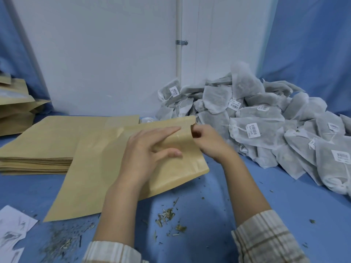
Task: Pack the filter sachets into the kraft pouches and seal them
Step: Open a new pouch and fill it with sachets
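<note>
A flat kraft pouch (98, 168) lies slanted on the blue table, its open end toward the right. My left hand (146, 149) rests on top of that end, fingers spread and pressing on the paper. My right hand (207, 141) pinches the pouch's right edge near the top corner. A big heap of white filter sachets (266, 126) with barcode labels lies right of the pouch, behind my right hand. No sachet is in either hand.
A stack of empty kraft pouches (47, 141) sits left of the pouch. More kraft pouches (15, 107) pile at the far left. Loose herb crumbs (167, 217) and white paper scraps (13, 230) lie near the front edge. A white wall stands behind.
</note>
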The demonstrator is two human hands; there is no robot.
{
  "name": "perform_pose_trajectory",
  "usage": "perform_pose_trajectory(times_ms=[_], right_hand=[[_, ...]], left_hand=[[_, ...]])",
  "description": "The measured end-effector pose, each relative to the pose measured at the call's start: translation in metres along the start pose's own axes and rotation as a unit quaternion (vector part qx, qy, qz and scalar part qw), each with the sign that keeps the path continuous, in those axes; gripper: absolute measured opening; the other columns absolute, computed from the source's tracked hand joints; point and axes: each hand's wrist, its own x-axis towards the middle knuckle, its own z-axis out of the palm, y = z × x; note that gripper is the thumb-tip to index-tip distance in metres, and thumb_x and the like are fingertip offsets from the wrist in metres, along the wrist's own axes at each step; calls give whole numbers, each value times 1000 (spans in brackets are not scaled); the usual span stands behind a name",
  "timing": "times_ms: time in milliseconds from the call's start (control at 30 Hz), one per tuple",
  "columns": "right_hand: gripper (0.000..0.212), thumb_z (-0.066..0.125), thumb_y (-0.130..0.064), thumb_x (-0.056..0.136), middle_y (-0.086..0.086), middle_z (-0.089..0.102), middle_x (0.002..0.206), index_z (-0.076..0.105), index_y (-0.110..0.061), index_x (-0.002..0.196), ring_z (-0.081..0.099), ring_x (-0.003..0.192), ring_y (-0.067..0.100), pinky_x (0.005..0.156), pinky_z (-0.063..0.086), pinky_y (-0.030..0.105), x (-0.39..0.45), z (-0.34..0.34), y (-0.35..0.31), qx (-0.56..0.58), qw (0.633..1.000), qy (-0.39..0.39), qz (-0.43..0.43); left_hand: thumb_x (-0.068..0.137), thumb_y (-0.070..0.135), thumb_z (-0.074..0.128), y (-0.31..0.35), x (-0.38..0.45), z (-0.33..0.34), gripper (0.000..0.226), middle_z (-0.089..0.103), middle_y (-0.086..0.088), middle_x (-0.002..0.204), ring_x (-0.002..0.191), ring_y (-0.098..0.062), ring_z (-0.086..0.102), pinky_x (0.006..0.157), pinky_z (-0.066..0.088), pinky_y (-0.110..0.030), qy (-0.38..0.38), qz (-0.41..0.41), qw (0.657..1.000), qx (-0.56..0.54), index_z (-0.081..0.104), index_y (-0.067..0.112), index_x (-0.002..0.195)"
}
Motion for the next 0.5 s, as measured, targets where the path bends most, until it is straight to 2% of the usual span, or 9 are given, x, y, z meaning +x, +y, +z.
perform_pose_trajectory(times_ms=[33, 100, 200, 233, 300, 333, 400, 433, 500], right_hand=[[20, 65, -9, 80, 10, 70, 99, 69, -10, 100, 65, 94, 25, 83, 53, 37, -5, -7, -1, 7, 1000, 7, -5], [28, 76, -27, 71, -11, 71, 90, 72, -28, 98, 63, 85, 4, 80, 51, 24, -15, -24, -2, -27, 999, 12, -26], [35, 75, -42, 63, -11, 66, 76, 71, -37, 97, 53, 64, -3, 65, 44, 15, -34, -33, -10, -116, 992, -37, 9], [33, 71, -39, 65, -8, 64, 74, 71, -36, 98, 52, 63, 0, 63, 44, 17, -38, -29, -16, -148, 987, -62, 25], [9, 63, -23, 76, -2, 57, 67, 69, -24, 84, 50, 61, 9, 55, 39, 19, -44, -18, -25, -232, 969, -79, 21], [10, 59, -13, 80, -1, 51, 63, 61, -18, 71, 47, 57, 12, 50, 33, 18, -44, -13, -31, -280, 957, -81, 6], [33, 54, 2, 79, -1, 38, 59, 37, -15, 58, 35, 51, 10, 46, 26, 19, -49, -4, -47, -345, 936, -73, 6], [35, 53, 7, 79, -1, 36, 59, 33, -13, 58, 32, 51, 10, 50, 30, 21, -52, 1, -55, -343, 937, -69, 18], [17, 53, 6, 83, 9, 49, 68, 47, -1, 68, 45, 60, 19, 62, 42, 33, -55, 9, -64, -282, 957, -71, 6]], left_hand=[[56, 46, 72, 0, 0, -2, 51, 57, 39, 98, 91, 20, 47, 83, 31, -2, 8, 1, 1000, -2, 63, 45, 106], [57, 46, 71, 3, 0, -7, 50, 58, 38, 99, 93, 20, 47, 83, 30, -1, 24, -6, 1000, -10, 64, 44, 106], [57, 49, 69, 11, -3, -15, 47, 62, 38, 103, 98, 16, 49, 85, 32, -3, 30, -18, 999, -35, 63, 51, 103], [56, 49, 69, 14, -5, -17, 46, 60, 37, 106, 98, 14, 49, 84, 32, -3, 27, -23, 998, -45, 62, 53, 101], [55, 50, 70, 24, -9, -21, 46, 64, 34, 102, 97, 12, 50, 84, 32, -3, 15, -24, 998, -55, 62, 54, 100], [55, 50, 70, 30, -11, -23, 46, 65, 32, 99, 98, 12, 50, 86, 33, -6, 4, -18, 998, -54, 63, 53, 101], [56, 47, 71, 41, -16, -30, 48, 65, 30, 103, 102, 11, 49, 95, 37, -18, -17, 5, 999, -42, 65, 47, 104], [57, 45, 72, 45, -19, -35, 51, 64, 28, 106, 104, 11, 50, 98, 38, -23, -20, 14, 999, -39, 65, 44, 107], [58, 41, 73, 53, -27, -51, 55, 64, 25, 110, 106, 7, 51, 102, 38, -30, -20, 23, 999, -38, 64, 39, 112]])
